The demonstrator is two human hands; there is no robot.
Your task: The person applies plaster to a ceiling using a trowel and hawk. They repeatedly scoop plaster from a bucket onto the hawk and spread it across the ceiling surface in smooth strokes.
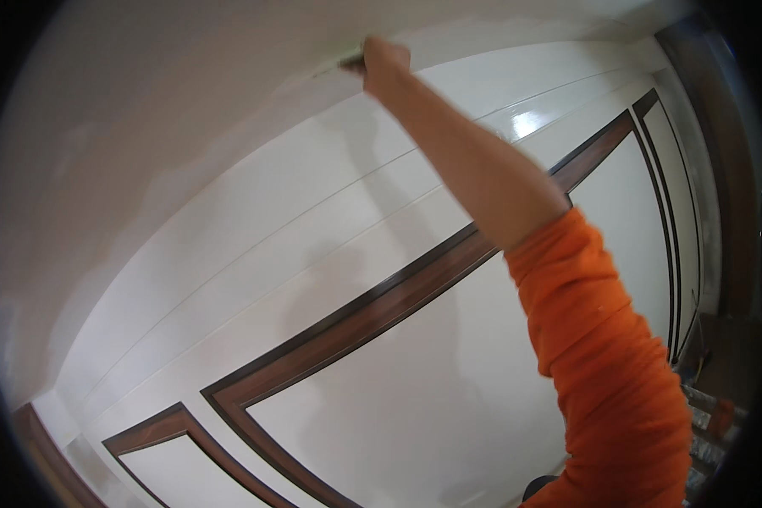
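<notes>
My right hand (386, 66) is raised high against the ceiling, just above where it meets the wall panelling. Its fingers are closed around a small flat tool (352, 62), dark with a pale green edge. Blur and the fingers hide most of that tool, so its exact kind does not show. It seems to touch the off-white ceiling (186, 102), whose surface looks patchy, with paler and greyer areas. My bare forearm leads down to an orange sleeve (605, 339) pushed up to the elbow. Of my left hand nothing shows.
Below the ceiling runs a glossy white wall (254, 245) with thin horizontal grooves. Dark brown wooden mouldings (356, 317) frame its panels. A dark wooden frame (728, 169) stands at the far right, with cluttered items (720, 423) beneath it. My shadow falls on the wall.
</notes>
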